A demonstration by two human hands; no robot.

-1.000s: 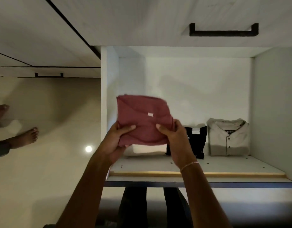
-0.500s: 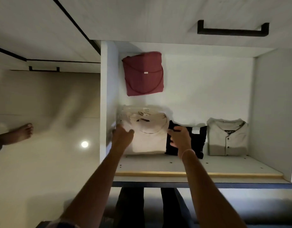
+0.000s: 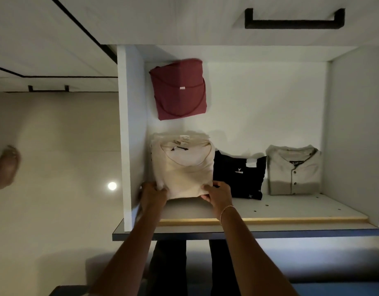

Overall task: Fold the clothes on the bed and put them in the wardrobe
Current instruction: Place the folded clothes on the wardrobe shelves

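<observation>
The cream folded shirt (image 3: 183, 169) is gripped at its near edge by both hands. The left hand (image 3: 152, 194) is curled on the corner at 7 o'clock and the right hand (image 3: 218, 194) on the corner at 5 o'clock. The shirt is seen on the wardrobe shelf (image 3: 291, 207), against the left wall. It is touched at 3 o'clock by a black folded shirt (image 3: 237, 174), with a grey buttoned shirt (image 3: 293, 169) just beside that. A maroon folded garment (image 3: 177, 90) is noted at 12 o'clock, apart from it.

Dim, wide-angle warp at edges; glare spot (image 3: 112, 186) lower left, blurred foot (image 3: 5, 167).
</observation>
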